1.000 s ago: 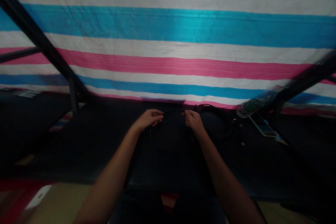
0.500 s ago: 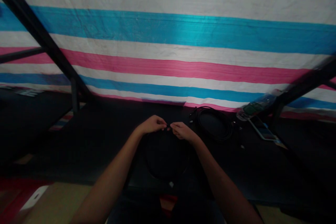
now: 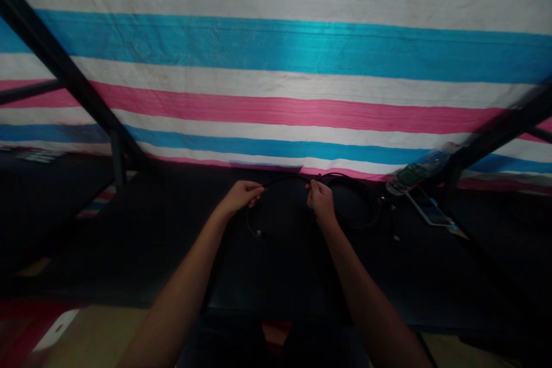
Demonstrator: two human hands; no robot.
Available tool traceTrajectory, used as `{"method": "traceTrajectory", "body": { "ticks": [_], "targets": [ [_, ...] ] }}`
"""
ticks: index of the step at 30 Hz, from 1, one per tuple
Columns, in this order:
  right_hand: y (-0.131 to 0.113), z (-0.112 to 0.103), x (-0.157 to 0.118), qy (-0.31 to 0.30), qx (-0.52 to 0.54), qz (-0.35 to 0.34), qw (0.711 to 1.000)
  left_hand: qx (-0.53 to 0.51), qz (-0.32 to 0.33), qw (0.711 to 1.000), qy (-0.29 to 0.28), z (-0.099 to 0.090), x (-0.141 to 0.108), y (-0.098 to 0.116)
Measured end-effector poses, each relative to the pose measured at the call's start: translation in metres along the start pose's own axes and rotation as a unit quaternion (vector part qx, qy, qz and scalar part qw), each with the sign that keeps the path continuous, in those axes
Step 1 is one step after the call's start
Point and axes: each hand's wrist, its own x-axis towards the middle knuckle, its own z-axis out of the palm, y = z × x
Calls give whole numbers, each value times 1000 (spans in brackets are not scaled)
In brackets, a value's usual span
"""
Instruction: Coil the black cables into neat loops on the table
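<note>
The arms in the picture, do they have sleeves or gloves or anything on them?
No. Both forearms are bare as far down as the picture shows, with no sleeve in view. The left hand and the right hand wear no gloves, and no watch, ring or bracelet can be made out, though the light is dim. The arms look long and slim, stretched by the camera.

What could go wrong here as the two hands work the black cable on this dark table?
The black cable held between left hand and right hand runs close to a second coil; they may tangle. The plastic bottle lying near that coil might get nudged. In dim light, the connector end is easily missed.
</note>
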Motion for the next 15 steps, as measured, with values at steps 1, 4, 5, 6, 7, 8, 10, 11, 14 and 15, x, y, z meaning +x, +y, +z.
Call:
{"method": "traceTrajectory", "body": {
  "ticks": [1,4,5,6,7,8,10,11,14,15],
  "targets": [
    [0,2,-2,4,7,10,1000,5,-2,1000,10,0,1,-1],
    [0,9,-9,-56,-24,30,998,37,-16,999,19,0,2,-5],
    [0,11,-12,-87,-60,18,994,53,-18,998,8,1,2,-6],
    [1,14,-15,-118,-104,-6,988,69,-16,997,-6,2,2,-7],
    [1,16,-19,-147,-150,-37,977,87,-11,996,-22,5,2,-8],
    [1,19,-22,-171,-193,-71,964,106,-5,994,-38,8,1,-9],
    [0,24,-28,-207,-250,-125,938,141,10,988,-66,15,0,-11],
    [0,26,-30,-218,-264,-143,929,154,16,985,-76,19,-1,-11],
    [0,28,-30,-214,-276,-162,923,172,28,981,-84,26,-1,-8],
    [-1,26,-28,-198,-278,-163,926,173,30,982,-76,26,-1,-7]
  ]
}}
